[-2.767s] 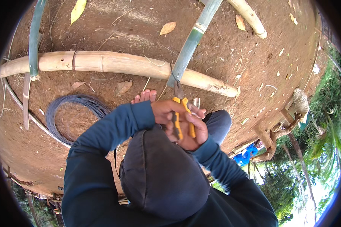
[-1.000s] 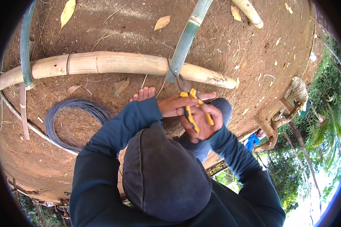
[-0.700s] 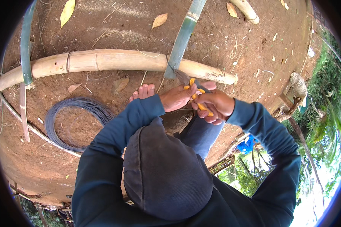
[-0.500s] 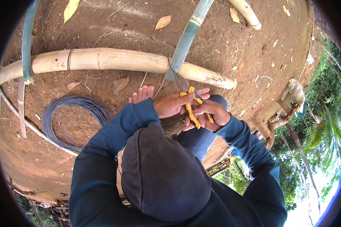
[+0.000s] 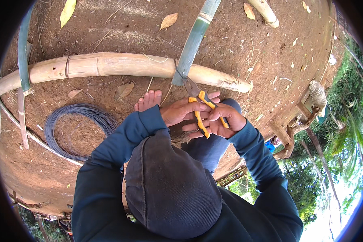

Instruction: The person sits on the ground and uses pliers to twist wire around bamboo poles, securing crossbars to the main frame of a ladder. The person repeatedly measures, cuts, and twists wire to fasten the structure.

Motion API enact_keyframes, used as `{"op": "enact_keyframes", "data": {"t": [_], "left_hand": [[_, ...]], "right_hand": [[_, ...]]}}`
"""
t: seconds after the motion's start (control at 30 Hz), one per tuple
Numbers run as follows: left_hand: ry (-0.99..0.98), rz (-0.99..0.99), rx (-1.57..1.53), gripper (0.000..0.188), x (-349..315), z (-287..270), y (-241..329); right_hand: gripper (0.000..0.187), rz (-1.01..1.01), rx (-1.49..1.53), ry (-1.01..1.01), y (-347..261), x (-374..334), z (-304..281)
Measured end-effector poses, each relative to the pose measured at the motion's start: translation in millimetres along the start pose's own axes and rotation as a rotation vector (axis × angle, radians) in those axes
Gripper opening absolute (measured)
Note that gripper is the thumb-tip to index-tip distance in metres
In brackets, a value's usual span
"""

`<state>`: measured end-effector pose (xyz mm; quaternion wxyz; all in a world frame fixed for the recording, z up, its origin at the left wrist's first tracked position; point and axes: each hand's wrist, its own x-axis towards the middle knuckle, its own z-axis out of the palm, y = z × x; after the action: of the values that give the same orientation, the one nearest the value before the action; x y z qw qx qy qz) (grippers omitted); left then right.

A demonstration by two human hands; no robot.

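Both of my hands are on a pair of pliers (image 5: pixel 199 117) with yellow and black handles. My left hand (image 5: pixel 176 112) grips the left handle near the pivot, thumb across it. Around the other handle is my right hand (image 5: pixel 233 117), thumb on the grip and some fingers stretched out beneath. The handles stand apart. The dark jaws sit at a thin wire by the lower end of a green bamboo strip (image 5: pixel 188 54). That strip lies across a pale bamboo pole (image 5: pixel 123 64), with wire around the crossing. Whether the jaws bite the wire is too small to tell.
A coil of grey wire (image 5: pixel 52 128) lies on the soil at left, beside my bare foot (image 5: pixel 148 100). Another green strip (image 5: pixel 23 52) crosses the pole at far left. A second pole (image 5: pixel 265 12) ends at upper right. Wooden logs (image 5: pixel 284 139) stand at right.
The pliers' handles have spread slightly, and my right hand's fingers stretch out more beneath them. The view has shifted a little; the pole and wire coil remain in place.
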<state>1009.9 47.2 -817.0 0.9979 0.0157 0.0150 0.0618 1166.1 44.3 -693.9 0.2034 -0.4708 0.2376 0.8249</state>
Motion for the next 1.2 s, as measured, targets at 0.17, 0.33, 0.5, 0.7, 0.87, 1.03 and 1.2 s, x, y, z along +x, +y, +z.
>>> {"op": "enact_keyframes", "data": {"t": [0.17, 0.33, 0.5, 0.7, 0.87, 1.03, 1.2], "left_hand": [[0.033, -0.128, 0.068, 0.060, -1, -2, 4], [-0.018, 0.050, 0.207, 0.063, 3, -5, 2], [0.006, -0.016, 0.214, 0.075, 1, -14, -9], [0.125, -0.033, -0.343, 0.064, 34, 16, 10], [0.236, -0.025, -0.219, 0.044, 25, 13, 1], [0.000, -0.098, -0.352, 0.033, 7, 7, 15], [-0.080, -0.027, -0.259, 0.046, 7, 5, 22]], "right_hand": [[0.046, 0.032, -0.149, 0.004, -6, -1, -16], [0.024, 0.122, 0.173, -0.012, 7, 6, -10], [0.022, 0.107, -0.433, 0.322, 1, 7, -9], [0.055, -0.271, -2.170, 0.534, -31, -2, 8], [0.052, -0.157, -1.473, 0.378, -10, -3, 9], [0.042, 0.024, 0.016, -0.102, 17, 7, -12], [0.043, 0.062, 0.590, -0.323, 29, 17, -1]]}}
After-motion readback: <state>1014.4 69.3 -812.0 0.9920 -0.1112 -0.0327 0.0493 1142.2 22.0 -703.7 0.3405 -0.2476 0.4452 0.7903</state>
